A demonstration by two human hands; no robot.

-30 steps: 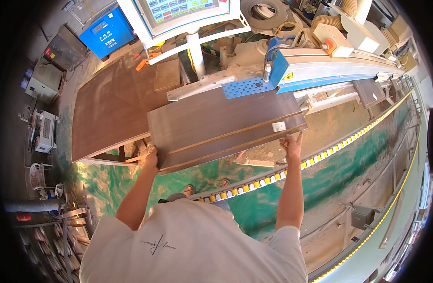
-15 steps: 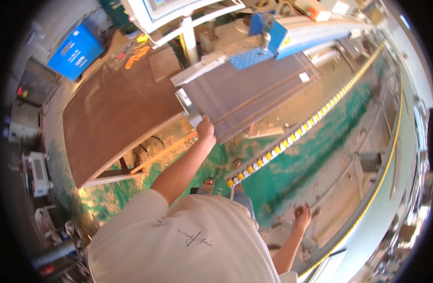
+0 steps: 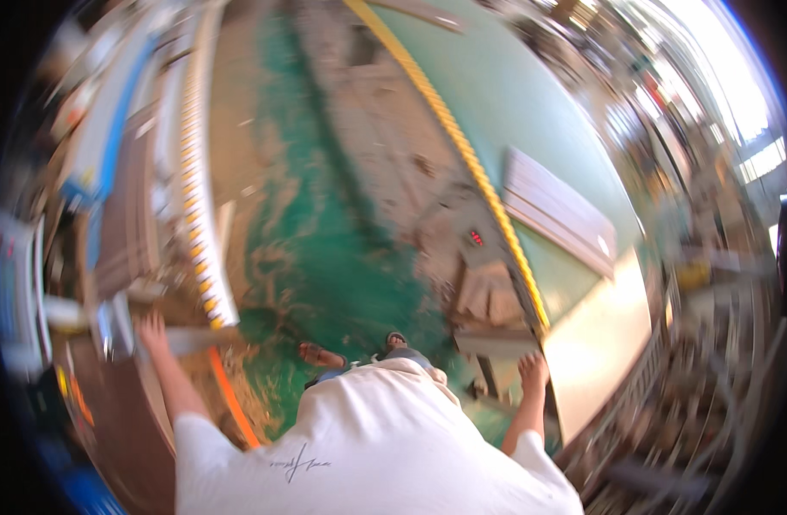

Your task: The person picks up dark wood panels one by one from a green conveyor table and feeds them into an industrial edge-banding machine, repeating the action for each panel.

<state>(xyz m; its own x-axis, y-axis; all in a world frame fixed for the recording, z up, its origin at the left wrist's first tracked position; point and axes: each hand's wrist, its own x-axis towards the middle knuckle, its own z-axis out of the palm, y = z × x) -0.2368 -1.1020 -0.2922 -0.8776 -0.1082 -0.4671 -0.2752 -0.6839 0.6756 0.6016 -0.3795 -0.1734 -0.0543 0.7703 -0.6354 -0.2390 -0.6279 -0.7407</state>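
Your left hand (image 3: pixel 151 330) is at the left of the frame, below the middle height, just beside the near end of a brown board (image 3: pixel 126 219). This board lies lengthwise in the upper left, next to a blue rail (image 3: pixel 123 137), and lighter lines run along its face. The hand is blurred, so I cannot tell if its fingers are spread or pinch something, nor if they touch the metal piece (image 3: pixel 112 326) at their left.

Your right hand (image 3: pixel 532 369) is right of the centre, in the lower half, near the lower end of a yellow edging (image 3: pixel 452 127). Its fingers look a little bent, but I cannot tell if they press on anything. A pale panel (image 3: pixel 595 352) is just at its right. Higher, on a green surface (image 3: pixel 514 86), a second board (image 3: pixel 558 210) lies flat and slanted, well apart from the hand.

Between your two arms you have the green floor (image 3: pixel 325 275) and your sandalled feet (image 3: pixel 321 354). A yellow and white track (image 3: pixel 193 172) stretches from the top down to the left centre. In the lower left are a brown tabletop (image 3: pixel 123 421) and an orange strip (image 3: pixel 233 395).
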